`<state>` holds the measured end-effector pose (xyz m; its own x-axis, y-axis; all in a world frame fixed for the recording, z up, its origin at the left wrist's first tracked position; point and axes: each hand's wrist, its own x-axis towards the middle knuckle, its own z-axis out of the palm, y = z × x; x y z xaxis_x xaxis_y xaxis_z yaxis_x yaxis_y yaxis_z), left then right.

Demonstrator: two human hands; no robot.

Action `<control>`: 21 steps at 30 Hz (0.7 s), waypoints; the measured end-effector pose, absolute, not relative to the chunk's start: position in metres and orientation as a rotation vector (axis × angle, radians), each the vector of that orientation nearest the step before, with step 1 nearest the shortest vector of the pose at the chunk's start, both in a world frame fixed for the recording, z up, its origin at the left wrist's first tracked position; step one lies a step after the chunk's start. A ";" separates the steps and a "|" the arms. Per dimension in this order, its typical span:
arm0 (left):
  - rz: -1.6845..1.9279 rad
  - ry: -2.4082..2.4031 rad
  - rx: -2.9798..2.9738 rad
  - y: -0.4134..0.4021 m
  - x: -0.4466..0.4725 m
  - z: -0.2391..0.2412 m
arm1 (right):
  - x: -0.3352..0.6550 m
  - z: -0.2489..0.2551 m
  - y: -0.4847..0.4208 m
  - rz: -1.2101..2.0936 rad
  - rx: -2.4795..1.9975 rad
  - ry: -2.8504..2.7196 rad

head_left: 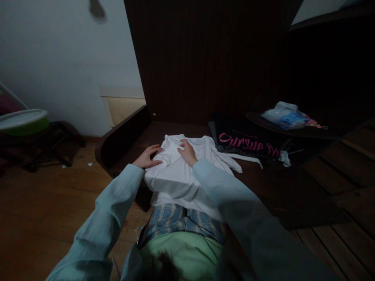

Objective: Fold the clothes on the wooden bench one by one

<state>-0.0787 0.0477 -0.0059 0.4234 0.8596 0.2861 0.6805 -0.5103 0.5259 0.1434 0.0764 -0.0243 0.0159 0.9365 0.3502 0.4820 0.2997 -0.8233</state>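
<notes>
A white long-sleeved shirt [175, 175] lies spread over a dark wooden bench, its near end hanging over the front edge by my legs. At the shirt's left side is my left hand [149, 157], thumb and fingers apart, touching the cloth. My right hand [187, 152] rests on the upper middle of the shirt with its fingers bent and spread. Neither hand visibly grips the fabric. One white sleeve stretches out to the right along the bench, near a dark folded garment with pink lettering [249, 144].
The dark bench [117, 146] has a raised left end and a tall back panel [211, 62]. Right of the garment, a plastic packet [285, 116] sits on a dark round surface. A green-sided tub [25, 123] stands on a stool at far left. Wooden floor [38, 210] surrounds the bench.
</notes>
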 end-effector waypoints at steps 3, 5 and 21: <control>0.724 1.320 2.410 0.044 -0.077 -0.003 | 0.145 -0.024 0.077 0.593 -1.265 -1.612; 0.731 1.309 2.435 0.043 -0.076 -0.002 | 0.145 -0.023 0.076 0.591 -1.212 -1.595; 0.822 1.527 2.606 0.033 -0.079 -0.001 | 0.145 -0.018 0.070 0.585 -1.269 -1.608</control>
